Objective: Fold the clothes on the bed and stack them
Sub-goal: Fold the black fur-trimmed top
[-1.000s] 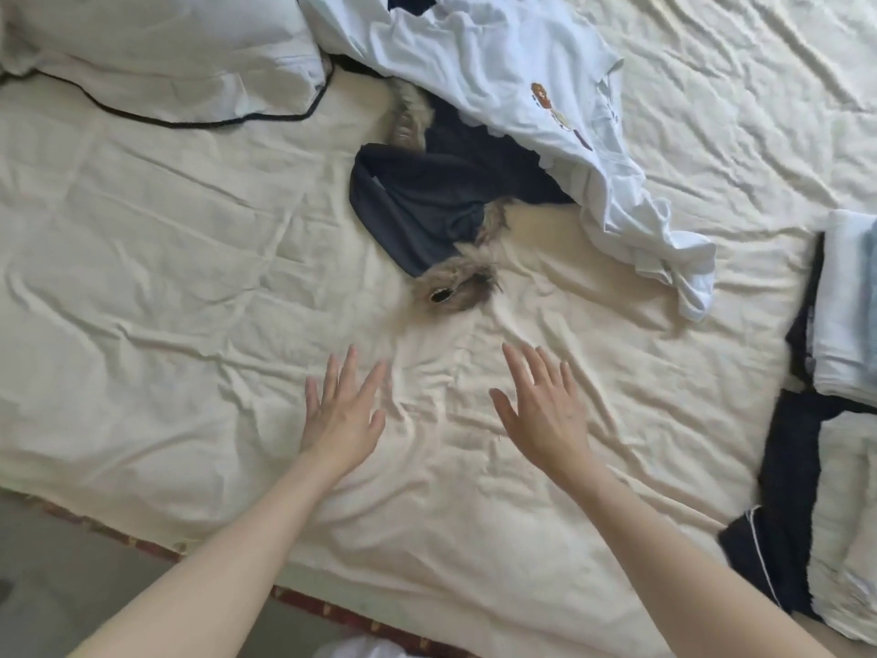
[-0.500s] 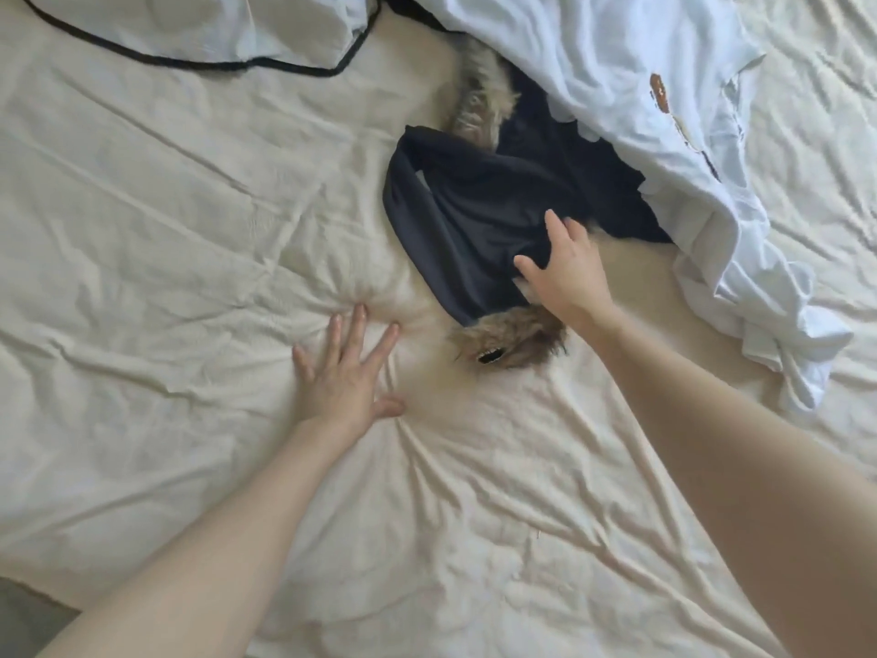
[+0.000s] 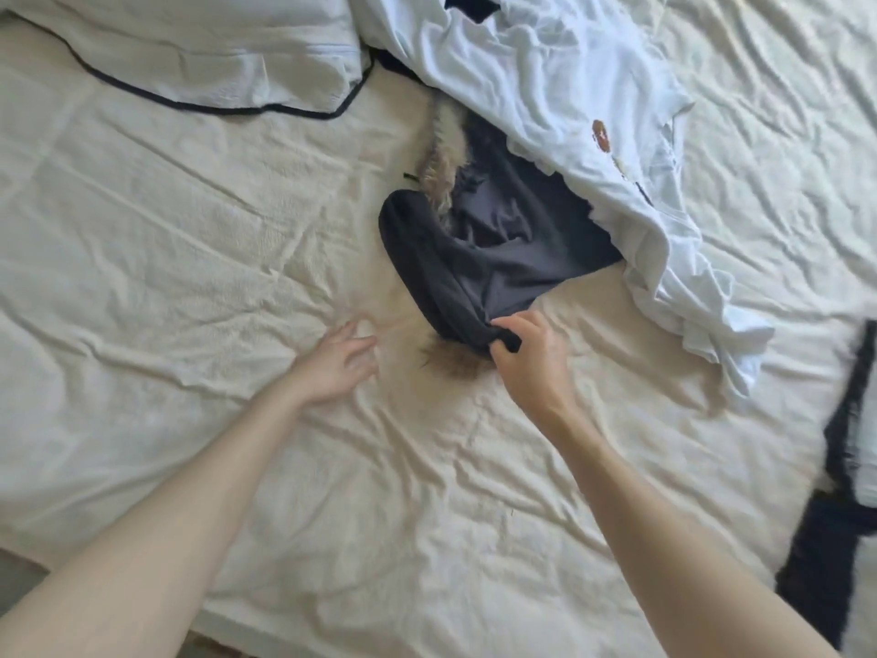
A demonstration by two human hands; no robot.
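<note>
Both forearms came in from the near edge of the bed point(image 3: 237, 287), over the wrinkled cream sheet. Left hand point(image 3: 332, 368) was released, fingers loosely spread and blurred, low over the sheet just left of the fur trim point(image 3: 458, 365); contact with the sheet could not be told. Right hand point(image 3: 531, 358) was clenched on the near corner of the dark garment point(image 3: 479, 273), thumb and fingers pinching a bunch of fabric at its lowest point. Rest of the garment ran up and away from that grip toward the far side, lying on the sheet, with 1 fur patch touching the grip on its left and a 2nd fur strip point(image 3: 443, 159) at the garment's far end. Its far-right part went under the white T-shirt point(image 3: 569, 87), which was crumpled and draped to the right. At the right edge, well apart from the grip, sat the folded stack point(image 3: 825, 562), dark and white pieces, partly cut off. Far left: pillow point(image 3: 190, 45) with dark piping.
</note>
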